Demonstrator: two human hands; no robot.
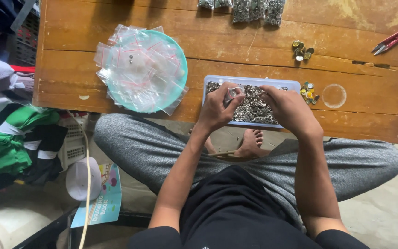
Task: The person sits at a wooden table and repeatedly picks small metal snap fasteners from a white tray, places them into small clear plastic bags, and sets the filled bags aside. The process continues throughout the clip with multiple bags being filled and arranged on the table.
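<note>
So, looks like the bagging step is in hand: the left hand [217, 108] is pinching a small clear bag [232, 93] between thumb and fingers, held just over the tray [249, 80] of little silvery metal rings [252, 108]. The right hand [289, 108] is right beside it, fingers curled together with the tips down at the pile. I'd guess it's pinching a ring or two, but the fingertips are turned away so I can't really tell what's between them.

My read is that the next move needs the bag mouth held open while the right hand brings pieces across, which is fiddly since the bag is thin and floppy and the rings are tiny.

The tray is a shallow pale rectangular thing at the near edge of the wooden table [79, 69], about the middle, and it's pretty much full. The rings look shiny, all alike, heaped loose.

Other stuff around:
- a teal bowl [180, 57] to the left, piled with empty clear bags [139, 69] with red strips
- filled bags [254, 9] lined up at the far edge
- a few brass-coloured caps [302, 50] far right of the tray, and a few more [308, 91] just beside its right end
- a clear round lid [334, 96] further right
- red snips [391, 40] at the far right
</note>
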